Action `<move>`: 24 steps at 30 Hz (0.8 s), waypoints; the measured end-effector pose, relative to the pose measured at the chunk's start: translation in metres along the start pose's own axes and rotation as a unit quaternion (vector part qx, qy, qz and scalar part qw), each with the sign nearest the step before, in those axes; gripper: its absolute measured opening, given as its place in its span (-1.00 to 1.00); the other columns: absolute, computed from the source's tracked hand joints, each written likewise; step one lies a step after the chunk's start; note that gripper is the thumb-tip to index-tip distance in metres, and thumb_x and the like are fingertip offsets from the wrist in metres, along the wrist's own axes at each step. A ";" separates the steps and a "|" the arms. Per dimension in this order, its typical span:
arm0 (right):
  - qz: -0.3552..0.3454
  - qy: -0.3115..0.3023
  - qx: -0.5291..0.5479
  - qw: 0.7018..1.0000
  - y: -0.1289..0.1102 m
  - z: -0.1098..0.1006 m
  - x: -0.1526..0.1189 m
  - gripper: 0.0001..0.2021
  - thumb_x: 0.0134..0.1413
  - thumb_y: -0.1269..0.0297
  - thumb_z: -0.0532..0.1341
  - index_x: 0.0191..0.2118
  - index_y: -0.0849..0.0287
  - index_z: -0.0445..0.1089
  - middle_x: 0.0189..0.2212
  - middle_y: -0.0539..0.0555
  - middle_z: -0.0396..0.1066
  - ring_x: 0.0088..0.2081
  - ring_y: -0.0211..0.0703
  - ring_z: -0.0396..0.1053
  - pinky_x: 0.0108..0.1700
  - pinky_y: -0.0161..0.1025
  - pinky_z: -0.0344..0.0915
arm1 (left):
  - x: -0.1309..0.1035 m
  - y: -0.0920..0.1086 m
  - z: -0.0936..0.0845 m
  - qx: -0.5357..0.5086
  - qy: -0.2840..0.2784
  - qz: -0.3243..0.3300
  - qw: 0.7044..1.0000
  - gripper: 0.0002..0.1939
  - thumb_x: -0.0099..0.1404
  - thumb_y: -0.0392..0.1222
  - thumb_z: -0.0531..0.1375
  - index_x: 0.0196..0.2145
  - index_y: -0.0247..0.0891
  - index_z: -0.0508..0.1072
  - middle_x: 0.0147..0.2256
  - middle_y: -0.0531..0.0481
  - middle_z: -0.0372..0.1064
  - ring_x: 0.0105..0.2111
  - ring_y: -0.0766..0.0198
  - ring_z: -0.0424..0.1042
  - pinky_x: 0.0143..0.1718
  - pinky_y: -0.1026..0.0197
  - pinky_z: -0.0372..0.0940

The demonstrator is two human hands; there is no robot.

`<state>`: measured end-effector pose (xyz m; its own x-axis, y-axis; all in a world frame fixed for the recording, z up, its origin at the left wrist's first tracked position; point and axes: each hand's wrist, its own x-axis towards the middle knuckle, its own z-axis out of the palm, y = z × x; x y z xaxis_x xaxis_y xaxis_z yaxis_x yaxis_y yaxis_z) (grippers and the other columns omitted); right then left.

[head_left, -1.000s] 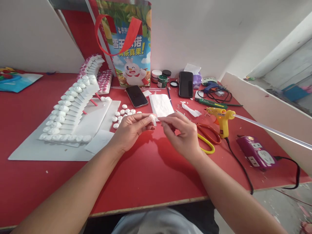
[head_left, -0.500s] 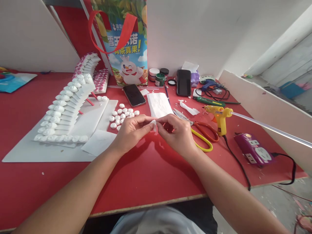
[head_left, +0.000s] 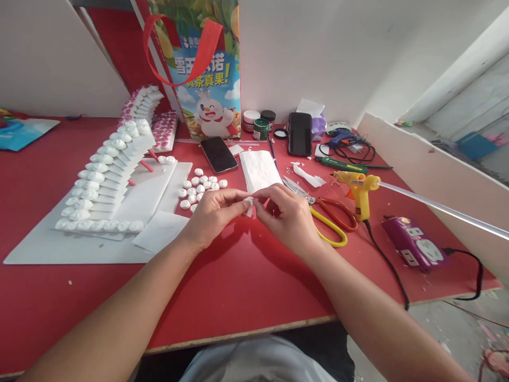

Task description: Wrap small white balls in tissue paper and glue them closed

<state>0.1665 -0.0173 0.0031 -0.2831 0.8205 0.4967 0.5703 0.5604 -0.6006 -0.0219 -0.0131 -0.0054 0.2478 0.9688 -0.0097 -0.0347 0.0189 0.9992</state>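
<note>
Between my fingertips is a small white paper strip (head_left: 249, 207), partly rolled at its upper end. My left hand (head_left: 217, 215) pinches the rolled end between thumb and forefinger. From the other side, my right hand (head_left: 288, 215) has its thumb and fingers closed at the strip's edge. A stack of white paper strips (head_left: 260, 170) lies just beyond my hands. Several finished white paper rosettes (head_left: 195, 181) are grouped left of the stack, some hidden behind my left hand. Scissors (head_left: 332, 225) with red and yellow handles lie beside my right hand.
On the left, a curved white model (head_left: 119, 175) edged with rosettes stands on a white board (head_left: 43, 249). A yellow glue gun (head_left: 360, 196) with a long glue stick is at right, near a purple box (head_left: 413, 244). Behind are a phone (head_left: 218, 155), paint jars (head_left: 261, 129) and a gift bag (head_left: 210, 101).
The white paper strip has shifted slightly left and turned a little between my fingertips. My hands otherwise keep nearly the same place.
</note>
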 end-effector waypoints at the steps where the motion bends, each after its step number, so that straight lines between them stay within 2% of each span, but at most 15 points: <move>1: -0.011 -0.008 -0.006 1.000 0.000 0.000 -0.001 -0.89 0.27 0.34 0.20 -0.24 0.16 0.49 -0.33 0.06 0.51 -0.46 -0.31 0.33 -0.40 -0.32 0.21 | 0.000 0.001 0.000 0.006 -0.006 0.000 1.000 -0.76 0.26 -0.06 0.37 -0.17 -0.19 0.70 -0.36 -0.03 0.55 -0.29 0.21 0.46 -0.13 0.20 0.33; 5: -0.021 0.002 -0.001 1.000 0.002 0.001 -0.001 -0.88 0.23 0.40 0.18 -0.32 0.16 0.46 -0.40 0.03 0.47 -0.47 -0.31 0.31 -0.40 -0.32 0.19 | 0.000 0.002 0.000 0.015 -0.022 0.000 1.000 -0.77 0.27 -0.04 0.36 -0.19 -0.20 0.70 -0.35 -0.04 0.56 -0.27 0.19 0.46 -0.12 0.20 0.32; 9: 0.043 0.023 0.046 0.998 -0.001 -0.001 0.004 -0.91 0.16 0.38 0.22 -0.37 0.15 0.44 -0.46 -0.02 0.45 -0.51 -0.32 0.26 -0.43 -0.32 0.19 | 0.001 0.000 0.002 -0.026 -0.006 -0.025 0.999 -0.75 0.20 -0.05 0.40 -0.21 -0.22 0.70 -0.38 -0.04 0.54 -0.31 0.20 0.45 -0.14 0.18 0.31; 12: 0.083 0.034 0.025 0.996 -0.009 -0.020 0.004 -0.88 0.20 0.32 0.20 -0.37 0.15 0.41 -0.50 -0.02 0.41 -0.53 -0.30 0.25 -0.44 -0.30 0.17 | 0.003 -0.001 0.004 -0.079 0.013 -0.047 0.996 -0.78 0.15 -0.09 0.41 -0.27 -0.24 0.70 -0.45 -0.02 0.50 -0.40 0.26 0.40 -0.23 0.18 0.30; 14: 0.072 0.006 -0.073 0.995 -0.014 -0.043 -0.003 -0.78 0.25 0.26 0.15 -0.44 0.14 0.33 -0.55 -0.01 0.34 -0.53 -0.26 0.22 -0.45 -0.27 0.11 | 0.003 0.001 0.005 -0.108 0.018 -0.054 0.993 -0.82 0.12 -0.12 0.42 -0.33 -0.26 0.70 -0.49 -0.02 0.47 -0.43 0.28 0.38 -0.26 0.19 0.29; 17: 0.100 -0.085 -0.270 0.954 -0.013 -0.086 -0.022 -0.63 0.27 0.15 0.13 -0.56 0.12 0.17 -0.61 0.03 0.27 -0.59 -0.24 0.09 -0.50 -0.21 -0.09 | 0.004 0.002 0.004 -0.127 0.028 -0.056 0.990 -0.82 0.10 -0.14 0.41 -0.34 -0.28 0.70 -0.50 -0.04 0.47 -0.45 0.29 0.36 -0.28 0.19 0.27; 18: 0.131 -0.080 -0.323 0.934 -0.009 -0.100 -0.030 -0.62 0.29 0.10 0.12 -0.55 0.11 0.19 -0.58 0.06 0.30 -0.58 -0.20 0.13 -0.50 -0.21 -0.09 | 0.004 0.002 0.004 -0.129 0.030 -0.056 0.990 -0.82 0.11 -0.15 0.41 -0.34 -0.29 0.70 -0.49 -0.04 0.47 -0.45 0.29 0.35 -0.29 0.18 0.27; 19: 0.167 -0.049 -0.375 0.911 -0.004 -0.112 -0.038 -0.64 0.29 0.06 0.12 -0.50 0.10 0.25 -0.55 0.09 0.33 -0.55 -0.15 0.18 -0.48 -0.20 -0.07 | 0.004 0.002 0.004 -0.132 0.032 -0.055 0.989 -0.82 0.12 -0.15 0.40 -0.34 -0.29 0.70 -0.49 -0.04 0.47 -0.45 0.29 0.35 -0.30 0.18 0.27; 21: 0.223 -0.021 -0.441 0.869 0.010 -0.131 -0.049 -0.66 0.27 -0.03 0.13 -0.41 0.08 0.33 -0.44 0.18 0.40 -0.47 -0.02 0.29 -0.43 -0.14 0.03 | 0.004 0.001 0.005 -0.143 0.030 -0.053 0.988 -0.84 0.13 -0.16 0.40 -0.34 -0.29 0.69 -0.49 -0.04 0.46 -0.45 0.29 0.34 -0.30 0.18 0.28; 22: 0.250 -0.027 -0.450 0.857 0.019 -0.137 -0.052 -0.64 0.27 -0.08 0.12 -0.42 0.06 0.32 -0.40 0.23 0.42 -0.42 0.03 0.33 -0.41 -0.11 0.07 | 0.005 0.001 0.005 -0.152 0.028 -0.053 0.987 -0.84 0.12 -0.16 0.40 -0.35 -0.30 0.69 -0.50 -0.03 0.45 -0.46 0.30 0.33 -0.30 0.17 0.29; 24: 0.303 -0.046 -0.426 0.851 0.037 -0.140 -0.051 -0.59 0.24 -0.16 0.12 -0.43 0.06 0.30 -0.34 0.28 0.44 -0.35 0.08 0.37 -0.37 -0.09 0.14 | 0.005 0.000 0.006 -0.169 0.028 -0.056 0.984 -0.83 0.11 -0.17 0.41 -0.34 -0.31 0.69 -0.52 -0.02 0.42 -0.47 0.30 0.32 -0.30 0.16 0.31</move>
<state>0.3102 -0.0540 0.0434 0.2257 0.9569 0.1828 0.9742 -0.2227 -0.0371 -0.0151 -0.0100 -0.0050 0.2153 0.9679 -0.1295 -0.3326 0.1974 0.9222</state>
